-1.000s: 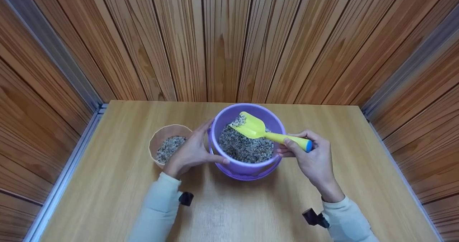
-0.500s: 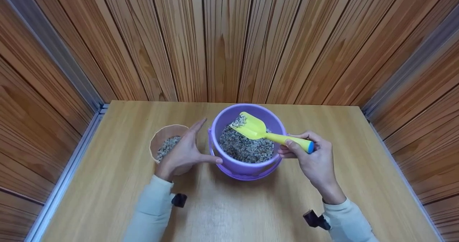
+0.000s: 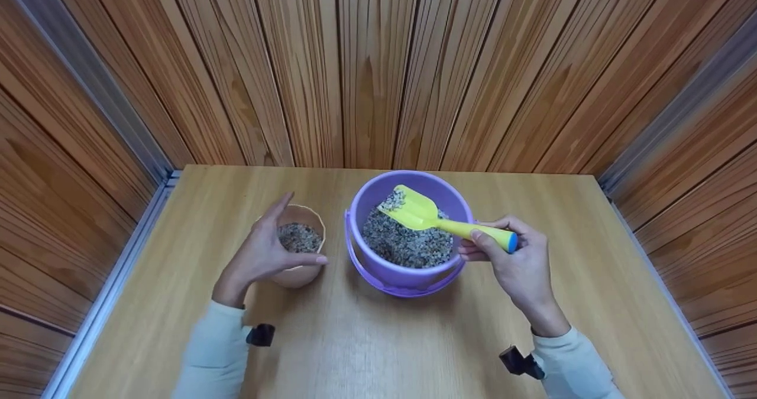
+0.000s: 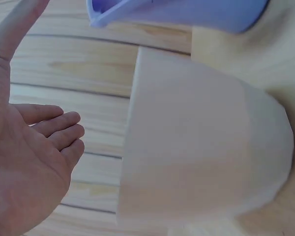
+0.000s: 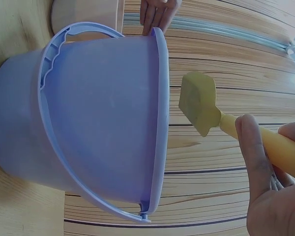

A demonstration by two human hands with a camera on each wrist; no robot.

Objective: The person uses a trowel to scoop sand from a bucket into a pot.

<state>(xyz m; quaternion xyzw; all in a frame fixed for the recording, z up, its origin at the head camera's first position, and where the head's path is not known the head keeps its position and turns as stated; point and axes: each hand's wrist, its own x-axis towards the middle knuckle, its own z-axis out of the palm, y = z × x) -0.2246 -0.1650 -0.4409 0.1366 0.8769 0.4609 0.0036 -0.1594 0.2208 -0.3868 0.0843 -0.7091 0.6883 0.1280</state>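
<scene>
In my right hand (image 3: 520,263) I grip the yellow handle of a toy shovel (image 3: 411,208), its blue end cap toward me. A little grey gravel lies at the tip of its blade, held above the rim of the purple bucket (image 5: 108,113). Similar gravel (image 3: 408,245) partly fills that bucket. My left hand (image 3: 260,254) is spread above the left side of a peach-coloured flowerpot (image 4: 201,137), thumb and fingers apart. The left wrist view shows a gap between palm and pot. Gravel (image 3: 299,237) lies inside the pot too; its left rim is hidden by the hand.
Pot and bucket stand side by side on a wooden table (image 3: 378,340), the bucket's handle (image 5: 54,118) hanging down its front. Wood-panelled walls (image 3: 378,74) enclose the back and both sides. A metal rail (image 3: 112,292) runs along the left edge.
My left hand has let go of the bucket's left rim and moved left, to above the flowerpot. The pot now shows slightly farther right. My right hand and shovel stay nearly still.
</scene>
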